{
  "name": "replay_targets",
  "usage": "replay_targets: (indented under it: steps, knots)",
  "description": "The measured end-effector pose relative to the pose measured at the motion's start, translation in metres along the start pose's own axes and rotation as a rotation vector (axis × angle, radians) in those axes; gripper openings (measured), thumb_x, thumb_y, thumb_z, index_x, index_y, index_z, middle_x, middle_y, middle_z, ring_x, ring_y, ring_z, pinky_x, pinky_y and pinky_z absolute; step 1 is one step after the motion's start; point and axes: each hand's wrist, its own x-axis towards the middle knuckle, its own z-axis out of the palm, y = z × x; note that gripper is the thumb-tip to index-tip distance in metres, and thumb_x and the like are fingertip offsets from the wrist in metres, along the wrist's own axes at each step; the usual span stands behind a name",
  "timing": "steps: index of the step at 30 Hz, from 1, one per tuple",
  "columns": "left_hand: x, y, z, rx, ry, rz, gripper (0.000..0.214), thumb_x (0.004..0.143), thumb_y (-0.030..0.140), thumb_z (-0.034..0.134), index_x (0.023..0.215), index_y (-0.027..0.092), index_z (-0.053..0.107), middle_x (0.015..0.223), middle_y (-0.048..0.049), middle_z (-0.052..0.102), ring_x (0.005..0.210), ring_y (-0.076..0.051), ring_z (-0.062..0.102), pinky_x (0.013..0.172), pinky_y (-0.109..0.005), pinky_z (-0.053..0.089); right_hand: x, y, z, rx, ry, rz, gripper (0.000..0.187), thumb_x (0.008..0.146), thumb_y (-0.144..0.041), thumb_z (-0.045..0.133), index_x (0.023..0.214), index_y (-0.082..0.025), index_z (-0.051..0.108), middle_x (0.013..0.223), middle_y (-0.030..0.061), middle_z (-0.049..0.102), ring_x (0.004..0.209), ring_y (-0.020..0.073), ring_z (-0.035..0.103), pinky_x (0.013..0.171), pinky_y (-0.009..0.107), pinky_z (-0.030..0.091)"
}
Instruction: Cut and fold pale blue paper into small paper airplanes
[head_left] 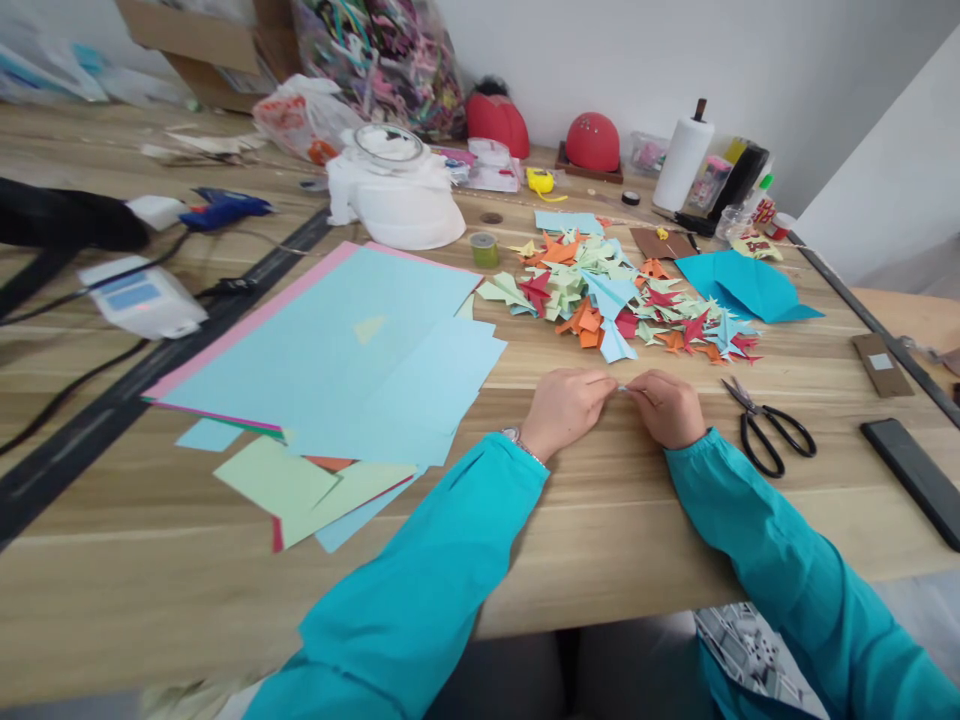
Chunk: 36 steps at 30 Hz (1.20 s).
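My left hand [564, 405] and my right hand [667, 408] rest on the wooden table [615, 520], fingertips meeting in a pinch on a small pale piece of paper [622, 387] that barely shows between them. Both arms wear teal sleeves, and a bracelet sits on my left wrist. Just beyond the hands lies a pile of folded paper shapes [615, 295] in green, blue, orange and red. Black scissors [772, 428] lie shut on the table to the right of my right hand.
Large light-blue and pink paper sheets [337, 350] cover the table to the left, with green offcuts [300, 485] nearer me. A white container [394, 190], blue glue gun [225, 208], paper-towel roll [682, 160], red domes and a dark bar [911, 480] ring the area.
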Motion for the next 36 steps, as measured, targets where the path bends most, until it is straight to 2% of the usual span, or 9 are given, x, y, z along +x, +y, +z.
replay_targets:
  steps: [3, 8, 18, 22, 26, 33, 36]
  knots:
    - [0.0002, -0.0003, -0.0006, -0.003, -0.002, 0.004, 0.023, 0.09, 0.021, 0.044, 0.089, 0.021, 0.067, 0.082, -0.0014, 0.07, 0.074, -0.016, 0.063, 0.061, -0.027, 0.041, 0.0003, -0.0009, -0.0005, 0.025, -0.003, 0.013, 0.014, 0.084, -0.022, 0.055, 0.076, -0.02, 0.067, 0.076, 0.0053, 0.069, 0.071, 0.0166, 0.065, 0.067, 0.026, 0.052]
    - [0.0006, -0.0001, -0.0008, -0.013, -0.036, -0.005, 0.024, 0.09, 0.022, 0.043, 0.089, 0.02, 0.067, 0.08, -0.0027, 0.068, 0.074, -0.015, 0.062, 0.061, -0.026, 0.042, -0.0002, -0.0006, 0.0017, 0.07, 0.002, -0.047, 0.014, 0.085, -0.025, 0.056, 0.09, -0.02, 0.068, 0.091, 0.0075, 0.071, 0.084, 0.0178, 0.067, 0.075, 0.028, 0.053]
    - [0.0005, 0.0016, -0.0008, -0.031, -0.019, -0.008, 0.023, 0.088, 0.019, 0.045, 0.091, 0.021, 0.068, 0.083, -0.0027, 0.071, 0.078, -0.016, 0.065, 0.063, -0.026, 0.044, 0.0004, -0.0031, -0.0032, -0.069, -0.036, -0.075, 0.022, 0.089, -0.025, 0.051, 0.078, -0.02, 0.07, 0.075, 0.0045, 0.07, 0.069, 0.0152, 0.064, 0.067, 0.026, 0.047]
    - [0.0015, 0.0005, -0.0021, -0.119, -0.015, -0.055, 0.024, 0.091, 0.03, 0.047, 0.097, 0.022, 0.068, 0.092, -0.0027, 0.072, 0.083, -0.016, 0.066, 0.067, -0.026, 0.047, 0.0, -0.0019, -0.0032, -0.1, -0.013, -0.057, 0.022, 0.089, -0.025, 0.051, 0.079, -0.02, 0.07, 0.077, 0.0047, 0.071, 0.069, 0.0151, 0.064, 0.066, 0.025, 0.047]
    - [0.0024, -0.0035, -0.0016, -0.171, 0.079, -0.064, 0.028, 0.088, 0.04, 0.053, 0.101, 0.021, 0.067, 0.101, -0.0056, 0.071, 0.092, -0.018, 0.065, 0.078, -0.03, 0.049, 0.0001, 0.0013, -0.0022, -0.092, 0.039, -0.021, 0.022, 0.089, -0.025, 0.051, 0.079, -0.02, 0.07, 0.077, 0.0056, 0.071, 0.072, 0.0158, 0.065, 0.068, 0.025, 0.049]
    - [0.0018, -0.0063, 0.0005, -0.198, 0.092, -0.058, 0.023, 0.089, 0.031, 0.052, 0.1, 0.018, 0.068, 0.104, -0.0063, 0.07, 0.095, -0.019, 0.064, 0.082, -0.033, 0.049, -0.0005, 0.0029, 0.0007, -0.059, 0.066, 0.001, 0.021, 0.089, -0.025, 0.051, 0.079, -0.02, 0.07, 0.08, 0.0067, 0.072, 0.075, 0.0169, 0.066, 0.07, 0.027, 0.052]
    - [0.0018, -0.0057, -0.0008, -0.175, 0.061, -0.066, 0.022, 0.09, 0.03, 0.05, 0.095, 0.018, 0.068, 0.096, -0.0057, 0.072, 0.088, -0.019, 0.065, 0.077, -0.032, 0.048, -0.0011, 0.002, 0.0011, -0.033, 0.069, -0.003, 0.019, 0.088, -0.026, 0.053, 0.082, -0.02, 0.07, 0.081, 0.0072, 0.072, 0.076, 0.018, 0.067, 0.071, 0.029, 0.053]
